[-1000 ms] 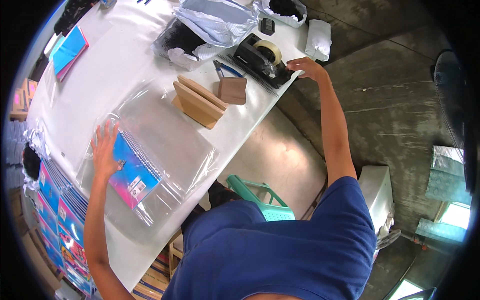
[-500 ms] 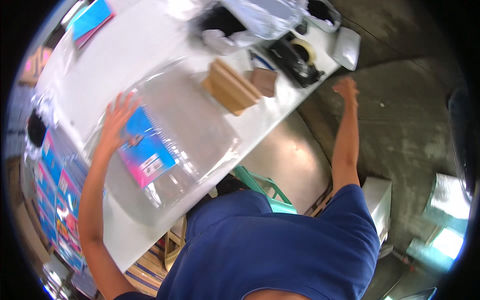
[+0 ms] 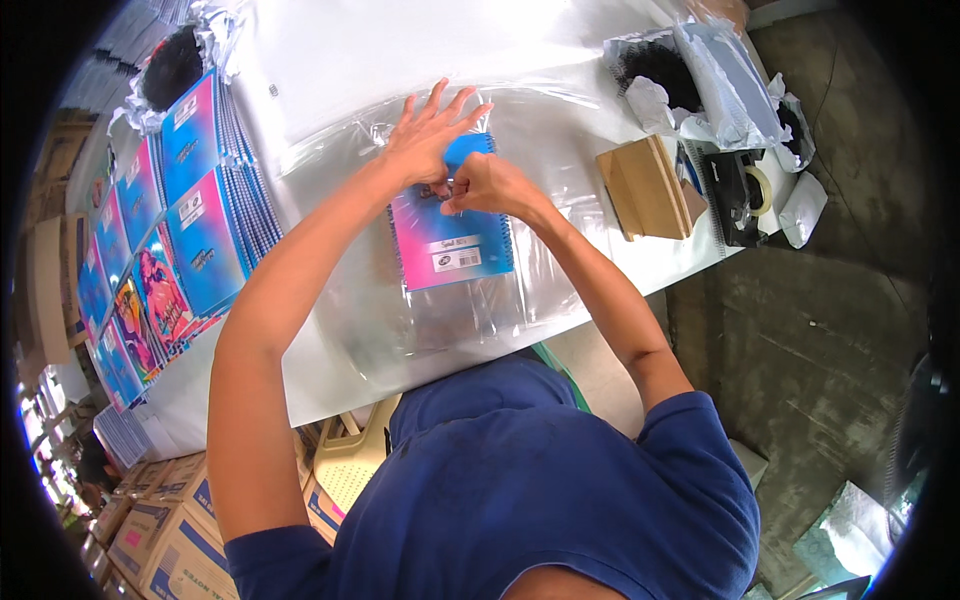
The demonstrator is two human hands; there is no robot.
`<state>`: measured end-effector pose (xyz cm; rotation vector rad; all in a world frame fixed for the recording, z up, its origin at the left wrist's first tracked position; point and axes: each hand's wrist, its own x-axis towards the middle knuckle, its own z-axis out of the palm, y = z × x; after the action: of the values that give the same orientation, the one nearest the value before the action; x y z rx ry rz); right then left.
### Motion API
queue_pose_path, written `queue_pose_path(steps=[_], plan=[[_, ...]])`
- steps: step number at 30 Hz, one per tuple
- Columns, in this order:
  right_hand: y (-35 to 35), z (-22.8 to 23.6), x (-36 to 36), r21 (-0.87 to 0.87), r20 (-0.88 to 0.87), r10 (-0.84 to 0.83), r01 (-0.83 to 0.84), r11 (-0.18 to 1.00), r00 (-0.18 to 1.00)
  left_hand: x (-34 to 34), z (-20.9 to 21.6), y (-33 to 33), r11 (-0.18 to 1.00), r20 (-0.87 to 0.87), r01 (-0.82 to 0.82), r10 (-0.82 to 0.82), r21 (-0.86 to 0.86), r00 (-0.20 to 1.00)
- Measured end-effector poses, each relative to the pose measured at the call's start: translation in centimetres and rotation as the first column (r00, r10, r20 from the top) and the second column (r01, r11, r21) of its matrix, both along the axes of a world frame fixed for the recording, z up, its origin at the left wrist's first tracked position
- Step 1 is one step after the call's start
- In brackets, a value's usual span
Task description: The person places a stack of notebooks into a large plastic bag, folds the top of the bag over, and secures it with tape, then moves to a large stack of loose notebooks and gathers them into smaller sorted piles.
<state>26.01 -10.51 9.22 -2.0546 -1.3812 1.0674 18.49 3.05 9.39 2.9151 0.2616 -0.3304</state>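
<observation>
A blue and pink spiral notebook (image 3: 423,225) lies on the white table in front of me, with its wire binding along the right side. Wide clear plastic film (image 3: 570,150) spreads around it, wrinkled below the notebook; whether a layer also covers the cover is hard to tell. My left hand (image 3: 428,145) is over the notebook's upper left part, open with fingers spread. Against the middle of the cover, my right hand (image 3: 488,185) is closed in a pinch beside the left thumb. Whatever its fingertips hold, if anything, is too small to make out.
Stacked spiral notebooks (image 3: 205,255) stand on the table's left. To the right are brown cardboard pieces (image 3: 635,190), a black tape dispenser (image 3: 735,195) and torn grey wrapping (image 3: 725,85). Cartons (image 3: 175,550) and a beige stool (image 3: 345,475) stand below the table's front edge.
My right hand has come from beyond the table's right edge onto the notebook and closed. My left hand stays open over the notebook. The view has turned, so the notebook appears nearer the middle.
</observation>
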Motion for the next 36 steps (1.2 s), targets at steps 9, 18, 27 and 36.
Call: queue_pose_path(steps=[9, 18, 27, 36], plan=[[2.8, -0.4, -1.7, -0.185, 0.591, 0.177, -0.082, 0.979, 0.787, -0.5, -1.7, 1.3, 0.993, 0.064, 0.093, -0.098, 0.069, 0.993], [-0.7, 0.1, -2.0, -0.183, 0.614, 0.055, 0.075, 0.980, 0.787, 2.0, -0.4, 10.4, 0.900, -0.183, 0.149, -0.079, 0.409, 0.980], [-12.7, 2.0, -8.7, 0.189, 0.178, -0.037, 0.003, 0.982, 0.983, -18.5, -3.1, -3.4, 0.842, 0.291, -0.304, 0.458, -0.446, 0.840], [-13.2, -4.9, -15.4, 0.241, 0.401, 0.093, -0.204, 0.949, 0.911, -25.2, -7.2, -17.3, 0.869, 0.223, -0.493, 0.474, 0.037, 0.852]])
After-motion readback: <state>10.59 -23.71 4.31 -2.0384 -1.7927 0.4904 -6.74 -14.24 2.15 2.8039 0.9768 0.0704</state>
